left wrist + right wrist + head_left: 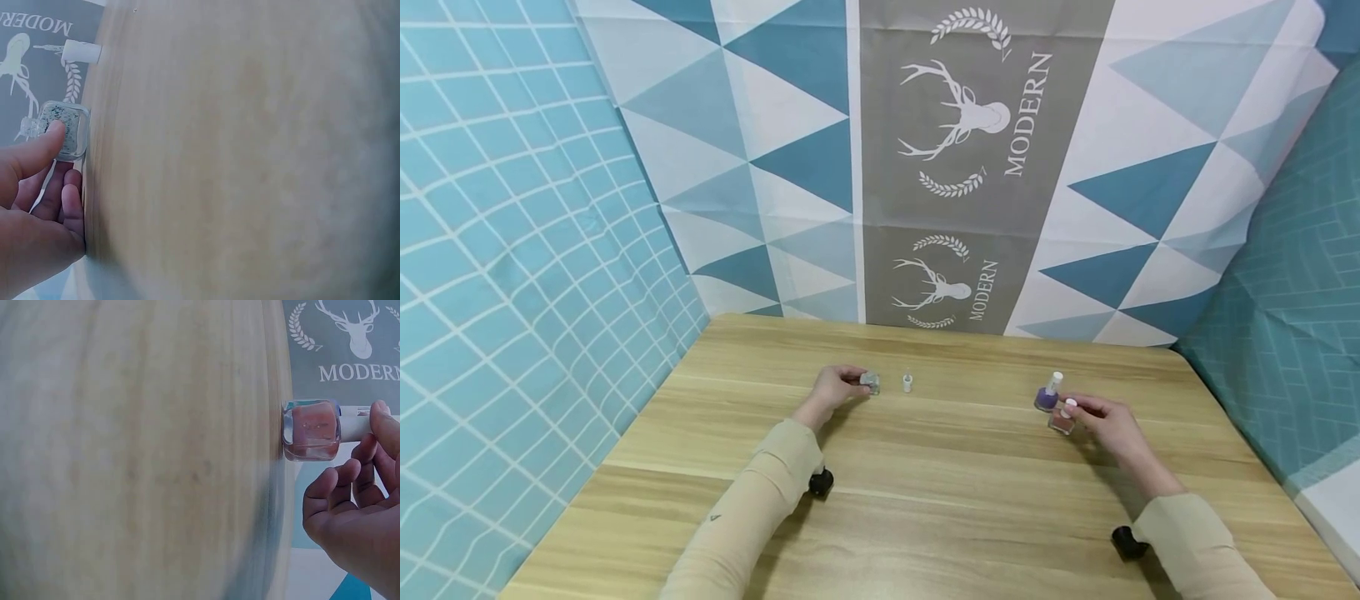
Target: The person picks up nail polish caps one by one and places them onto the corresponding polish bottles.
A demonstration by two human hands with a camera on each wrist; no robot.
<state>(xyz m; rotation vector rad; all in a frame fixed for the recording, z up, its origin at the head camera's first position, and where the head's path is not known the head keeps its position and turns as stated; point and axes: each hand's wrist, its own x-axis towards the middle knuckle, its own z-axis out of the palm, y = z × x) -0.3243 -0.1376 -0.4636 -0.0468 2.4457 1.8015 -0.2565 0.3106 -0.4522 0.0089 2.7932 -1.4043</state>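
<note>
My left hand (833,388) pinches a clear glitter nail polish bottle (76,134) between thumb and fingers, at the wooden tabletop. The bottle's neck is uncapped in the left wrist view. Just to its right a white brush cap (907,384) stands on its flat end, bristles up. At the right side, my right hand (1108,423) holds the white cap (356,428) of a reddish-pink nail polish bottle (1062,423) by thumb and fingertips. That bottle is upright, its base at the tabletop. Close behind it stands a purple nail polish bottle (1046,400) with a white cap.
The wooden table (925,483) ends at a patterned cloth backdrop (805,167). Blue tiled cloth (512,208) hangs on the left, green cloth (1292,275) on the right. Black wrist devices (822,482) sit under both sleeves.
</note>
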